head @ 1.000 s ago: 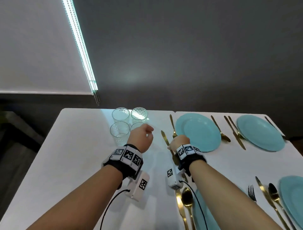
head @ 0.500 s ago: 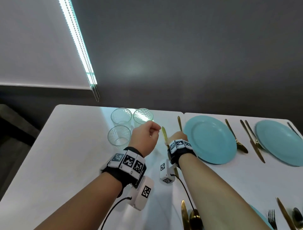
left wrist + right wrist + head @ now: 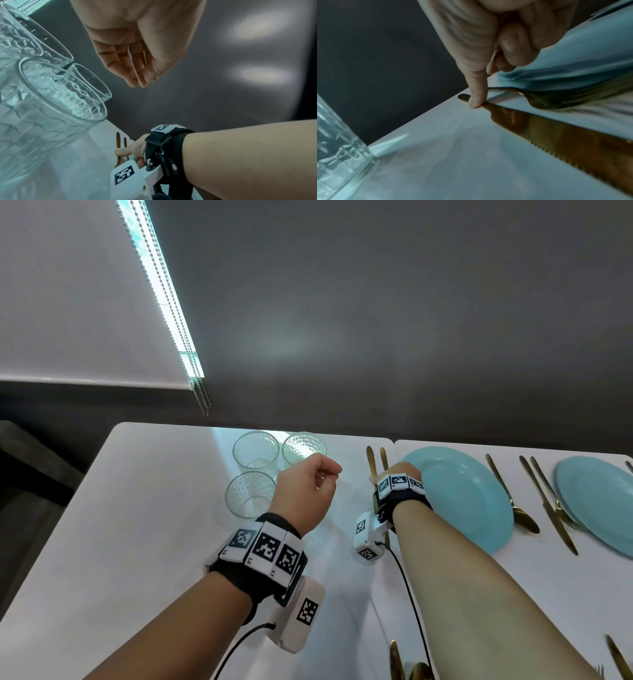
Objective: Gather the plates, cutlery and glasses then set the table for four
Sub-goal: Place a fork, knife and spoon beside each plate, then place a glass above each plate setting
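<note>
Three clear patterned glasses stand at the far middle of the white table. My left hand hovers just right of them, fingers loosely curled and holding nothing; the glasses fill the left of the left wrist view. My right hand rests left of a teal plate. Its thumb presses on the handle of a gold knife, and its other fingers are curled. The knife lies parallel to a gold fork.
A gold spoon lies right of the plate. A knife and fork lie beside a second teal plate further right. More gold cutlery lies at the near edge. A dark wall stands behind the table.
My right hand has slid the knife away from me until it lies beside the fork. My left hand has stayed next to the glasses.
</note>
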The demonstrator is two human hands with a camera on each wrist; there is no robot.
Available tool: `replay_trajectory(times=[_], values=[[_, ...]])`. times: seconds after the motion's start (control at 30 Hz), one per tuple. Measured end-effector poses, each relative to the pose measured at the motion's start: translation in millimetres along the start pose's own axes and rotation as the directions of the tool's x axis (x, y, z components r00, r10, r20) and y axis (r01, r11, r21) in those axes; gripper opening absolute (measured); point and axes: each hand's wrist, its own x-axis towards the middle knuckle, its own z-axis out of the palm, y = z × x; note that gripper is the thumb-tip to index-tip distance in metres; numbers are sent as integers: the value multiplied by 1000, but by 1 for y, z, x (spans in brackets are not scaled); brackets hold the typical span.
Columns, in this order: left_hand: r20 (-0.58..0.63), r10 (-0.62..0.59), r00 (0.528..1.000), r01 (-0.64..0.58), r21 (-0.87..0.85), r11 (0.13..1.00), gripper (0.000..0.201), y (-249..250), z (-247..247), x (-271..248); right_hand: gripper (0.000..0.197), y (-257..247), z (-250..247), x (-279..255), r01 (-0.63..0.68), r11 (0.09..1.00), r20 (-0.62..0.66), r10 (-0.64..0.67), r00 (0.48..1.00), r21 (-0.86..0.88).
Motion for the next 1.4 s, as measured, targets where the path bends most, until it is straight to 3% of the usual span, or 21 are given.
replay_trajectory(times=[0.1, 0.2, 0.47, 0.63, 0.77, 0.87, 0.97, 1.1, 1.23, 1.4], values=[[4, -3, 1000, 3, -6, 1000, 15, -1, 1, 1, 31, 6, 3, 9, -72, 988, -44, 79, 996, 134], [9, -2, 1000, 2, -8, 1000, 16, -1, 2, 0, 37, 10, 6, 14, -58, 969, -101, 85, 991, 241], [17, -15, 1000, 15, -7, 1000, 16, -4, 3, -7, 50, 13, 4, 10, -74, 952, -93, 106, 990, 297], [18, -21, 1000, 22, -16, 1000, 16, -1, 0, -14, 33, 9, -7, -12, 32, 942, -74, -8, 997, 333], [-27, 2, 1000, -3, -22, 1000, 18, 1, -4, -34, 38, -1, -3, -44, 121, 937, -111, -89, 990, 327], [-208, -102, 973, 82, -105, 991, 38, -13, -15, -45, 48, -1, 23, -69, 200, 922, -15, -207, 978, 332], [-370, -291, 882, 253, -148, 956, 50, -48, -31, -47, 77, -2, 49, -89, 257, 889, 75, -306, 949, 380], [-358, -468, 808, 431, -183, 884, 68, -94, -39, -49, 104, -9, 75, -100, 322, 840, 32, -372, 928, 436], [-291, -508, 811, 466, -205, 861, 84, -121, -34, -49, 112, -17, 95, -101, 362, 799, -63, -381, 923, 480], [-181, -420, 889, 401, -132, 906, 110, -128, -24, -34, 99, -22, 105, -92, 372, 756, -161, -341, 926, 538]])
